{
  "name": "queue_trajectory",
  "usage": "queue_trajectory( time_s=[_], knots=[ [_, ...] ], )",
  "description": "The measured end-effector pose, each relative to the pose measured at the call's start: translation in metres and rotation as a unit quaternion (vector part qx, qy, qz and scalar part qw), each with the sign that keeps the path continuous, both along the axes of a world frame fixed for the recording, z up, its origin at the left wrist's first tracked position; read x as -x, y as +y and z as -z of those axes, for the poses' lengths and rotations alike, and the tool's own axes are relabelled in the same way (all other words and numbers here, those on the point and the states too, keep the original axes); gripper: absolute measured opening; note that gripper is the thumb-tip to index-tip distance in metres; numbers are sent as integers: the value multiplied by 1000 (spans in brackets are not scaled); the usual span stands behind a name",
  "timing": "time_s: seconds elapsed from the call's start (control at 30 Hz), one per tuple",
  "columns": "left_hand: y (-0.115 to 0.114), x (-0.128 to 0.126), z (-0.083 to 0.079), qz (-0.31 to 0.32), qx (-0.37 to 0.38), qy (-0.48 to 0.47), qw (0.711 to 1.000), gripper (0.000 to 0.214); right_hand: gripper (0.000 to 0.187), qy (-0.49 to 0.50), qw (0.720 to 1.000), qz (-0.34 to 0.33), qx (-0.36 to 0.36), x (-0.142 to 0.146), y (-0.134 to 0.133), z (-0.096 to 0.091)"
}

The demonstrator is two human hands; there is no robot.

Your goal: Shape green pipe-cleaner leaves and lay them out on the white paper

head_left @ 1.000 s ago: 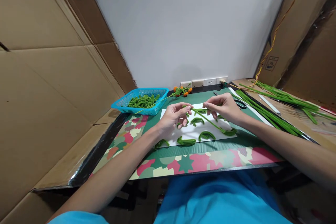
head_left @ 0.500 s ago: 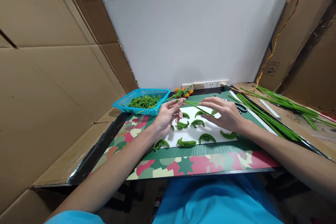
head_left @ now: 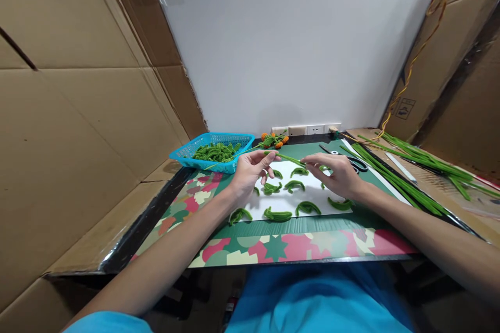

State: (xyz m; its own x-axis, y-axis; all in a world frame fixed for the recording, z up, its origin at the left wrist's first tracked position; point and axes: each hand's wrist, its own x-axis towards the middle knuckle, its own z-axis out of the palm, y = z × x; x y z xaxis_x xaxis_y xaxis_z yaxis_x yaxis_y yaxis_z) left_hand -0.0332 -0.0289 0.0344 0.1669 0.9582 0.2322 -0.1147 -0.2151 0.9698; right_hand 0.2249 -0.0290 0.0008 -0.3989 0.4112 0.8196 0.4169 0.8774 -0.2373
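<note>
Green pipe cleaners [head_left: 289,158] stretch between my two hands above a white paper sheet [head_left: 287,199]. My left hand [head_left: 248,171] pinches their left end between thumb and fingers. At the other end, the thumb and fingertips of my right hand [head_left: 339,173] are closed on them. Beneath and around the hands, several small curved bundles of green pipe cleaner [head_left: 278,214] lie spread over the sheet. Black-handled scissors [head_left: 358,164] rest just beyond my right hand, partly covered by it.
A blue plastic basket [head_left: 180,157] of green pieces [head_left: 217,152] stands at the back left. Orange flowers [head_left: 275,140] lie by the wall. Long green pipe cleaners [head_left: 394,179] and a white strip [head_left: 401,167] are on the right. Cardboard [head_left: 86,114] walls the left side.
The strands that spread apart toward my right hand now run together in one line. My right fingers have closed on their end. The view has shifted slightly.
</note>
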Motion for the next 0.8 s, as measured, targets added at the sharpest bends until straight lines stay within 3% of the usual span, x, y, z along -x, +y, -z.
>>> queue_trajectory(
  time_s=[0.23,0.5,0.8],
  knots=[
    [-2,-1,-2,2,16,-33,999,48,24,-93,994,16,-56,2,-3,0],
    [1,1,3,28,-16,23,999,43,23,-49,997,42,-50,-4,-1,0],
    [2,4,2,21,-29,49,998,48,20,-80,994,-1,-69,-1,-8,-8]
  ],
)
